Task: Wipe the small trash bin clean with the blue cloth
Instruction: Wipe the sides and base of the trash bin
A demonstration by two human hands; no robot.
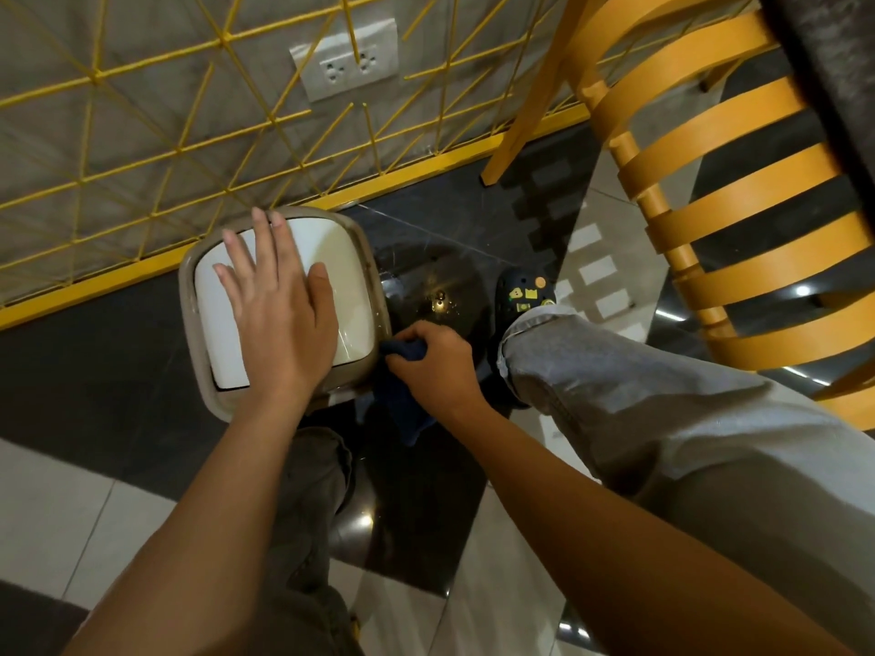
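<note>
Dark glossy floor [426, 220], beige bin [188, 295], white lid [352, 277], left hand [279, 314] flat atop, right hand [435, 366] gripping blue cloth [402, 404].

I see the bin [188, 295] as a taupe rim around a cream-white lid [360, 295]. At its 4 o'clock the cloth [402, 404] is dark navy. At 12, a yellow wire grid [142, 134] of triangles crosses the grey wall [42, 45]. At 2, the slatted chair [738, 191] is orange. The floor [426, 490] is glossy black and pale grey tiles.
</note>
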